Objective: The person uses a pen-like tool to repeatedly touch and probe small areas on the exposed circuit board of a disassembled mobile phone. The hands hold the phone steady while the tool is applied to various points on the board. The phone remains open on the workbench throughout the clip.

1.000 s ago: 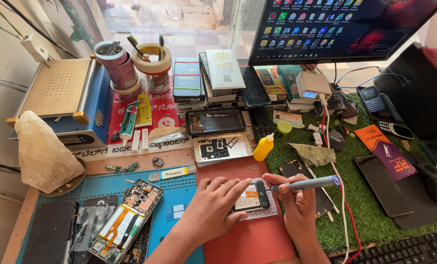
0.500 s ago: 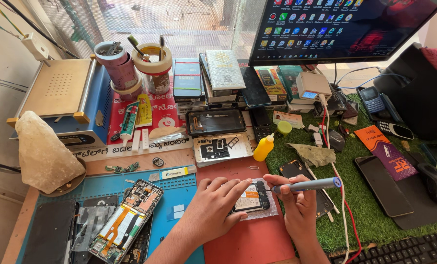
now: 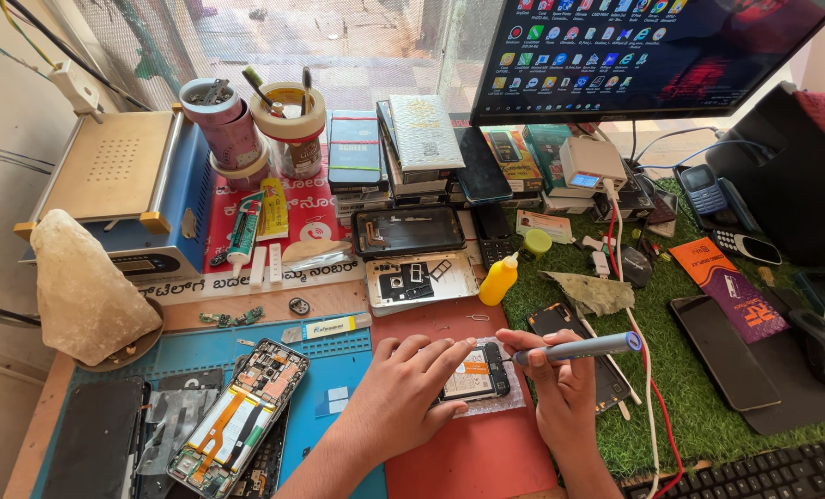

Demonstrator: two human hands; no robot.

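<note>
Nothing moved, left hand [image 3: 403,393] flat on opened phone [image 3: 475,374], right hand [image 3: 560,393] gripping slim screwdriver [image 3: 579,348]

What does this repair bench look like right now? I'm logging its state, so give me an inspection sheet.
Surface: red mat beside a blue mat; green turf on the right.
Job's things: opened phone on the red mat; grey pen-shaped screwdriver.
Clutter: second opened phone, yellow bottle, tape rolls, stacked boxes.
Hands: left hand rests on the phone; right hand holds the screwdriver.
Cables: red and white cable across the turf.
Surroundings: monitor, keyboard.
</note>
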